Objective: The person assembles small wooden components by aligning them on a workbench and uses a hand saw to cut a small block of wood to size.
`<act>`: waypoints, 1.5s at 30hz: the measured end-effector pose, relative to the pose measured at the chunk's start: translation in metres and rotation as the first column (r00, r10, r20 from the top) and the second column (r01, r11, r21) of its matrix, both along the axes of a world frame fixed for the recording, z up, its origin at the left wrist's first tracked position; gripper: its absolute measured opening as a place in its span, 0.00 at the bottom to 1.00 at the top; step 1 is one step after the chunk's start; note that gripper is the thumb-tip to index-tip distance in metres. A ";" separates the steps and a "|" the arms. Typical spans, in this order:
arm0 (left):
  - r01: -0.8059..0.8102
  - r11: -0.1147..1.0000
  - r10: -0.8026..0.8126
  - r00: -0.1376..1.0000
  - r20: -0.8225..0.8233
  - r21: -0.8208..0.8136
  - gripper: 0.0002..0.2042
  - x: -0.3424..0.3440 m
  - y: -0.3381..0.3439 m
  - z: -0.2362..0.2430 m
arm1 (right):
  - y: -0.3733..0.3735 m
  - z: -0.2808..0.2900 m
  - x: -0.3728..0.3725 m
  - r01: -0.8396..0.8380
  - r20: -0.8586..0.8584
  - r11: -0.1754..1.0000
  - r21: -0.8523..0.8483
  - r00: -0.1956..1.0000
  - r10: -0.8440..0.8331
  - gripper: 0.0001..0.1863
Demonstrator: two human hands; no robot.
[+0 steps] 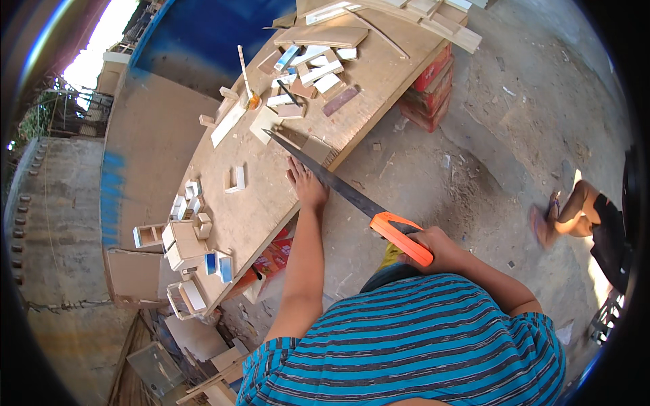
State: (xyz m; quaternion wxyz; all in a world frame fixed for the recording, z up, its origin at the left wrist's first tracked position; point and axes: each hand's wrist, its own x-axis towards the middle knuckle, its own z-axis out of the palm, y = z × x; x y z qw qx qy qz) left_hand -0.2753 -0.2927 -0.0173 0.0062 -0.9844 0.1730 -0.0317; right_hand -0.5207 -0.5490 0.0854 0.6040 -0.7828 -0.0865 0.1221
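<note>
My right hand [440, 247] grips the orange handle [399, 237] of a hand saw. Its long dark blade [338, 193] slants up and left over the wooden table's front edge, its tip near a pale board piece [261, 125]. My left hand [305, 183] lies with fingers spread at the table edge beside the blade, on or against wood partly hidden by the saw. Just beyond is a small thin panel [315, 149]. A small white-edged wooden frame [234, 178] lies to the left of my left hand.
The table [264, 203] carries small wooden boxes [183, 243], offcuts [318, 68], an orange container [254, 101] and planks [426, 17]. Red crates [426, 95] stand underneath. A person's bare legs [569, 210] show on the dusty floor at right. Large boards [142, 122] stand behind the table.
</note>
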 end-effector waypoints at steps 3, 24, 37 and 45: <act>-0.029 1.000 0.028 0.999 -0.040 -0.008 0.39 -0.001 -0.004 0.005 | 0.001 -0.007 0.000 0.002 -0.003 1.000 0.016 1.000 -0.002 0.13; -0.014 1.000 0.013 1.000 -0.024 -0.025 0.38 0.001 -0.002 0.000 | 0.002 -0.013 0.001 -0.091 0.057 0.992 -0.088 0.994 0.096 0.16; -0.024 0.978 0.030 0.999 0.023 -0.205 0.34 0.001 0.002 -0.003 | 0.001 -0.011 -0.002 -0.030 0.059 0.999 -0.040 0.998 0.033 0.18; -0.093 0.992 0.093 0.996 0.002 -0.080 0.37 -0.002 -0.006 0.002 | 0.005 -0.023 -0.009 0.064 0.258 0.998 -0.028 0.965 -0.055 0.20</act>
